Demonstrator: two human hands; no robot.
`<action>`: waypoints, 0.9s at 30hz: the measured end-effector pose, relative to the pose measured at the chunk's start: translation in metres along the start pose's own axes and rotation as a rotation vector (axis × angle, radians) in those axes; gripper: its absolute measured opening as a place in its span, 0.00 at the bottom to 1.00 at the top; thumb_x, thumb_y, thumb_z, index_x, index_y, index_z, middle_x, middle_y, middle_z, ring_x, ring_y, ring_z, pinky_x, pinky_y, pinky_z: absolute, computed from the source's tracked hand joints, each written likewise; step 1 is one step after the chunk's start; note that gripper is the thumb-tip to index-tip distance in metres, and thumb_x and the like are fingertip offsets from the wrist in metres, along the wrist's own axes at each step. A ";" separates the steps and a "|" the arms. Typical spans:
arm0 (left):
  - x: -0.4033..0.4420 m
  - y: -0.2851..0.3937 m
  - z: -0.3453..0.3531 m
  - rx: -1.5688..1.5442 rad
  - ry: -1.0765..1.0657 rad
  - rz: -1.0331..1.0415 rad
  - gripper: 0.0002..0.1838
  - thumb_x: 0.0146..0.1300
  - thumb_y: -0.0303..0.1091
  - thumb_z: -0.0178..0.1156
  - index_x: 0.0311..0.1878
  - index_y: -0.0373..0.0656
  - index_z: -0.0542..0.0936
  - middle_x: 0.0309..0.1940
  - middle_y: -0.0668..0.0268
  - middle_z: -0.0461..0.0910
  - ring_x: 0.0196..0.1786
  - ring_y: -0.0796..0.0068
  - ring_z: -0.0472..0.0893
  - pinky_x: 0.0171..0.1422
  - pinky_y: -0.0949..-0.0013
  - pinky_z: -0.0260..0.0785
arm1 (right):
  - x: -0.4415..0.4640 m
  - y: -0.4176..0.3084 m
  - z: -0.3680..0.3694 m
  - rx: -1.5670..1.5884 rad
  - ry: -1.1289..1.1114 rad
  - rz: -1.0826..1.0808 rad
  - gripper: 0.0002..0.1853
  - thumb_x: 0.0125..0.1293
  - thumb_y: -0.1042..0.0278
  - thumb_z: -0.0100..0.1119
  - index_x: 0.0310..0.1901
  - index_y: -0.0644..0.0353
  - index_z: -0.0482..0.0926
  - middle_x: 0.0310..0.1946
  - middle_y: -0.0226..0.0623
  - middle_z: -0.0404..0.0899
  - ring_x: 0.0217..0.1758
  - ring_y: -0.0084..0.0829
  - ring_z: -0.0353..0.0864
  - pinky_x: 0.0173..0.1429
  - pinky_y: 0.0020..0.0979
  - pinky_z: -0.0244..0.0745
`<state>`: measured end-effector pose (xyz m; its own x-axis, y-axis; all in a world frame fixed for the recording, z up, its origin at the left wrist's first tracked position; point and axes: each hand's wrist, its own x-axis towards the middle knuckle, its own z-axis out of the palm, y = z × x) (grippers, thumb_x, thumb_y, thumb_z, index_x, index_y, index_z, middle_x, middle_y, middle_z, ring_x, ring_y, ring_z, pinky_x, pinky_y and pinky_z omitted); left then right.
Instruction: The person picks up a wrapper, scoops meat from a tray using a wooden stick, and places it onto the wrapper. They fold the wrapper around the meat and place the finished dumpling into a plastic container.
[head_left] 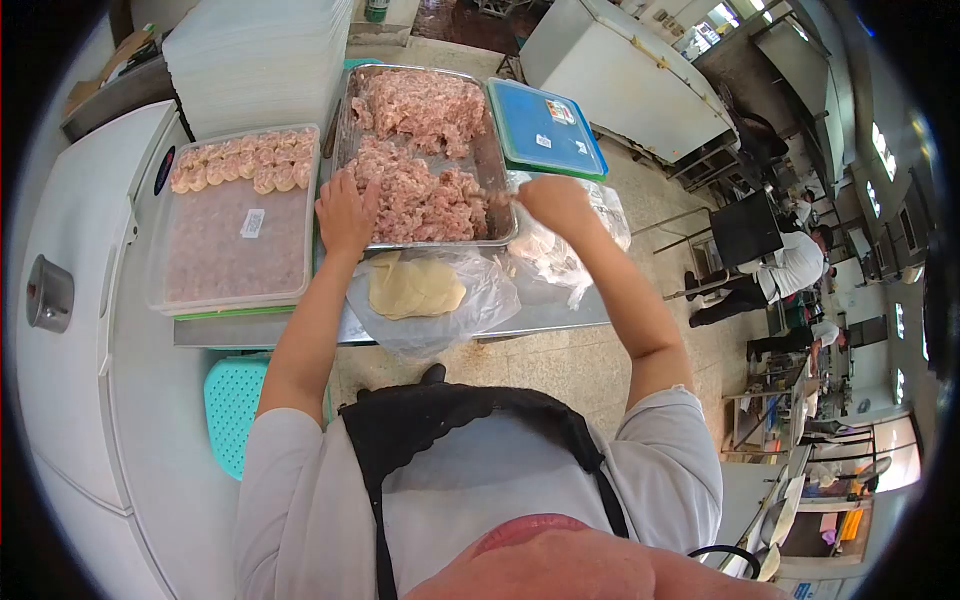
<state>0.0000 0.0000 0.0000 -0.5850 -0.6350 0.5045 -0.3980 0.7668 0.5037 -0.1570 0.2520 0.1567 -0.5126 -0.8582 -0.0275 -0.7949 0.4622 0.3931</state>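
Note:
Pinkish minced meat [420,105] lies in two heaps in a metal tray [495,170]. At the tray's near left corner, my left hand [347,212] touches the edge of the nearer heap, fingers apart. My right hand [560,207] is closed beside the tray's right rim, above a clear plastic bag [600,215] with pale contents; its fingertips are hidden, so I cannot make out what they hold. Thin pale dough sheets [415,288] lie stacked on another plastic bag [490,300] in front of the tray. Left of it, filled dumplings [240,160] stand in rows in a plastic container [190,240].
A blue-lidded container [550,128] sits behind the right-hand bag. White stacked sheets [255,65] rise at the back left, near a white fridge [80,240]. A turquoise stool [232,415] stands below the table. Other people [795,262] work far right.

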 end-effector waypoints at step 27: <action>0.008 0.006 -0.013 -0.150 -0.003 -0.034 0.28 0.69 0.47 0.52 0.65 0.38 0.69 0.57 0.50 0.74 0.59 0.49 0.71 0.64 0.53 0.60 | 0.202 0.021 0.125 0.300 0.219 -0.275 0.09 0.58 0.70 0.53 0.27 0.61 0.84 0.31 0.48 0.84 0.33 0.46 0.86 0.36 0.43 0.81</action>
<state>0.0017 -0.0017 0.0162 -0.5752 -0.6597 0.4837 -0.3077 0.7223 0.6194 -0.3178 0.1157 0.0441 -0.2148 -0.9700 0.1141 -0.9670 0.2276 0.1142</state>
